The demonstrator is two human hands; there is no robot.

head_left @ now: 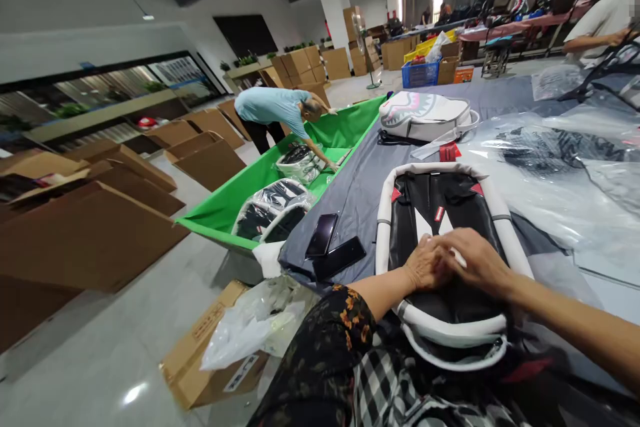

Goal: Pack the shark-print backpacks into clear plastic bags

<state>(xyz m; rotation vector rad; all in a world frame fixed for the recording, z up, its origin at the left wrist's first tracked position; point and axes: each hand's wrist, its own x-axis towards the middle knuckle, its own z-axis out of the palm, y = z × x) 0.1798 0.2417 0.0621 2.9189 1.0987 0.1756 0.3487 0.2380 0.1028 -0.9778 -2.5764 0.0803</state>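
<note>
From where I stand, the black backpack (407, 220) lies flat along the near edge of the worktop (357, 177), its smooth, leather-like panel framed by a puffy white rim and marked with white pointed shapes and a small red label. The left hand (427, 267) and right hand (477, 257) meet over its middle, fingers drawn in; I cannot tell whether either grip is closed on anything. Two dark, glossy phones (341, 258) overlap by the left edge of the grey cloth-covered top. Beyond the pack sits a pale backpack (430, 117) with a toothed-mouth print, and crinkled clear plastic (545, 177) spreads toward the right edge. Alongside the left edge, a green slant-walled bin (210, 213) holds plastic-wrapped bags (274, 207); a co-worker in light blue (275, 110) bends over it, reaching in.
</note>
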